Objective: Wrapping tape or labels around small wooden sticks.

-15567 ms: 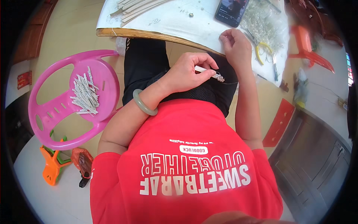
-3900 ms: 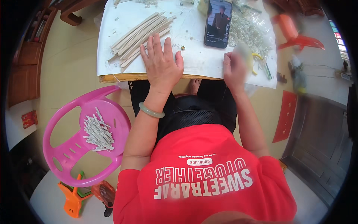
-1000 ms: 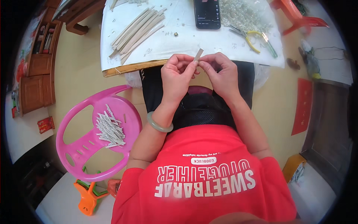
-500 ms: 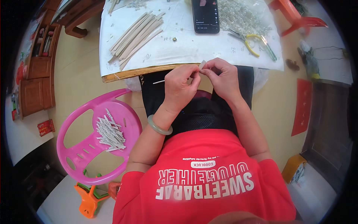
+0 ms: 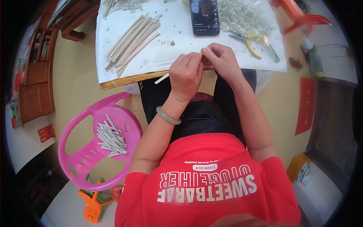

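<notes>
At the table's front edge my two hands meet fingertip to fingertip. My left hand (image 5: 186, 75) is closed round a thin pale strip (image 5: 162, 78), whose white end sticks out to the left beneath the palm. Thumb and forefinger of my right hand (image 5: 223, 62) pinch close against the left fingertips; the strip's other end is hidden between them. Beyond my hands, on the white-covered table (image 5: 151, 68), lies a bundle of long flat beige strips (image 5: 132, 39). A small gold-coloured cube (image 5: 172, 43) sits nearby.
A phone (image 5: 204, 17) lies at the far middle, beside a heap of clear and silvery beads (image 5: 244, 15). Yellow-handled pliers (image 5: 247, 42) and a green-handled tool (image 5: 271, 49) are at right. Left of me, a pink plastic chair (image 5: 81, 153) holds a pile of short whitish strips (image 5: 111, 138).
Both hands have shifted slightly farther over the table edge. The left hand has turned, showing more of the strip's left end. The strip tip between the fingers is now covered.
</notes>
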Demonstrator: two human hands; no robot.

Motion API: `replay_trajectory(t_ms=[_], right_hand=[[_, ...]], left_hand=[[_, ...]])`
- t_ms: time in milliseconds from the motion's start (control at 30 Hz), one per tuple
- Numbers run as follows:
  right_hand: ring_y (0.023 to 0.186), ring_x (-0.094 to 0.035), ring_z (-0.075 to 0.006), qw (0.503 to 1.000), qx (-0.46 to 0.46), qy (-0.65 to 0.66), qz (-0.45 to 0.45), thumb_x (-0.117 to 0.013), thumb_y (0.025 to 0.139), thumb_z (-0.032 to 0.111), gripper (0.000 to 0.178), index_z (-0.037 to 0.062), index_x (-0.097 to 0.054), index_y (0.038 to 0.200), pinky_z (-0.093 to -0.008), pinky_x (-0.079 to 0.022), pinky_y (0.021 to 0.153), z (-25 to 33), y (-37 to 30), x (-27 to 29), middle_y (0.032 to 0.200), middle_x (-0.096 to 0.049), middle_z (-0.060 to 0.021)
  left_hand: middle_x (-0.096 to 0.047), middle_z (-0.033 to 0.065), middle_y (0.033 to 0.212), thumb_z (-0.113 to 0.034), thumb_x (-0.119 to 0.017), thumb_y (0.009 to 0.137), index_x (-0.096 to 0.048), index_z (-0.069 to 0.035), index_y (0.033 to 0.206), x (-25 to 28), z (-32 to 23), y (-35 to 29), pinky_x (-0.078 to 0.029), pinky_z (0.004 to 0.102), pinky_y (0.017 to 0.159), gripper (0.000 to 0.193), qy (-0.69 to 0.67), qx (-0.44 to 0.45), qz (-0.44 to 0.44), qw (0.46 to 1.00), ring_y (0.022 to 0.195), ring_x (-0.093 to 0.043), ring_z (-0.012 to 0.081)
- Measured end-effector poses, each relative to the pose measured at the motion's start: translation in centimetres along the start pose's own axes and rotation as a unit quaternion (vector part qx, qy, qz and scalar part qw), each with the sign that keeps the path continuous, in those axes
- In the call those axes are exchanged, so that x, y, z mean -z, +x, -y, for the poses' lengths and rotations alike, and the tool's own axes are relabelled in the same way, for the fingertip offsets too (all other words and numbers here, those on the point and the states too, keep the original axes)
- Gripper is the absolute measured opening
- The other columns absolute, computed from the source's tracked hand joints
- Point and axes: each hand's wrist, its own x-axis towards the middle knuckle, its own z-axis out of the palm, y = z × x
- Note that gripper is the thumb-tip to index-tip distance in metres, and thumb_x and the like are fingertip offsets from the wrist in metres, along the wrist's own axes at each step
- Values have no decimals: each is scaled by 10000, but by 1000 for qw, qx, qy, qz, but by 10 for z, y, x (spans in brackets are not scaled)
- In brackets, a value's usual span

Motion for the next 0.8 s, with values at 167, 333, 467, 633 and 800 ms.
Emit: replay_trajectory(t_ms=[167,333,467,633,800], right_hand=[[648,-560,-71,1000,-24,19,-3,-613,908,81,81,2,-628,894,-190,-506,623,3,-2,-3,755,-614,-17],[637,-553,-63,995,52,-80,-4,-611,888,39,49,0,-619,916,-190,-509,615,-3,-4,-1,752,-612,-18],[625,-546,-57,997,50,-64,-2,-608,870,4,69,0,-619,939,-195,-508,605,-7,-4,-1,750,-610,-20],[626,-555,-59,998,38,-50,3,-603,872,-1,71,-4,-620,940,-196,-514,599,-1,-6,-4,746,-611,-24],[622,-562,-68,999,33,-42,12,-597,870,-5,75,-3,-624,940,-197,-518,599,-1,-5,-3,744,-613,-30]], left_hand=[[-630,60,852,11,-635,743,-622,-52,882,-2,1,-2,-455,323,615,153,7,-24,-5,1000,688,-537,220],[-669,50,861,40,-661,728,-640,-36,897,6,-9,-6,-483,298,666,187,67,-16,79,994,731,-563,217],[-672,46,866,34,-669,718,-645,-43,895,5,-9,-8,-478,289,675,195,47,4,80,996,735,-545,211],[-598,52,795,-4,-649,733,-613,-60,818,-2,4,-11,-457,316,625,108,-34,9,-11,999,683,-488,207],[-590,53,764,-6,-653,726,-605,-64,802,-4,5,-9,-455,319,618,107,-49,8,-22,999,668,-478,212]])
